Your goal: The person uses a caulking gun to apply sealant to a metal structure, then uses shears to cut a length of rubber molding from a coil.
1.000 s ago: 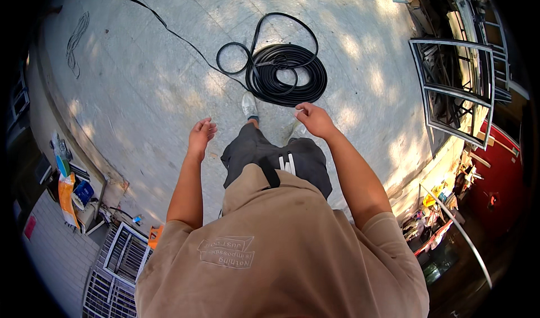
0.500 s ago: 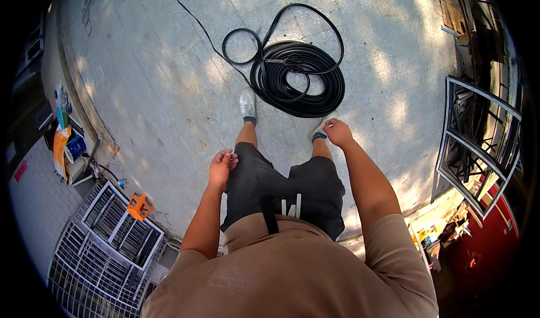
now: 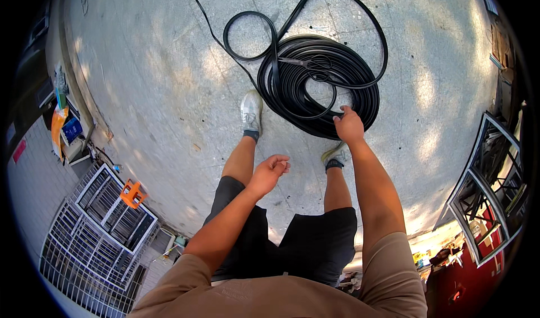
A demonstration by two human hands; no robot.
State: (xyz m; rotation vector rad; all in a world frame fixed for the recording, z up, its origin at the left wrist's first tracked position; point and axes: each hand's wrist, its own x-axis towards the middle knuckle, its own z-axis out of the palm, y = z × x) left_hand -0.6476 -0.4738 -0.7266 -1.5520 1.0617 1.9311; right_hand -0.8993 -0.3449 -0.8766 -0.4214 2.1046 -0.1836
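Note:
A large coil of black cable [image 3: 292, 107] lies on the paving in front of my shoes; whether it is cable or thin hose I cannot tell. One loose loop rises off its far side and a smaller loop sits at its left. My right hand [image 3: 350, 127] is over the coil's near right edge, fingers apart and bent toward the strands; I cannot make out whether they touch. In the air in front of my legs is my left hand [image 3: 269, 176], empty, its fingers loosely bent and apart. A slim grey object [image 3: 292, 62] rests on top of the coil.
A strand of the cable runs off to the far left. At left stand an orange stool [image 3: 133, 194] and metal grilles [image 3: 93, 236]. Metal frames [image 3: 488, 188] lean at the right. My shoes [image 3: 251, 111] stand close to the coil's near edge.
I have bent forward, and the coil appears larger. My right hand has reached from beside my shoe to the coil's near right edge. My left hand has moved forward and right from my thigh.

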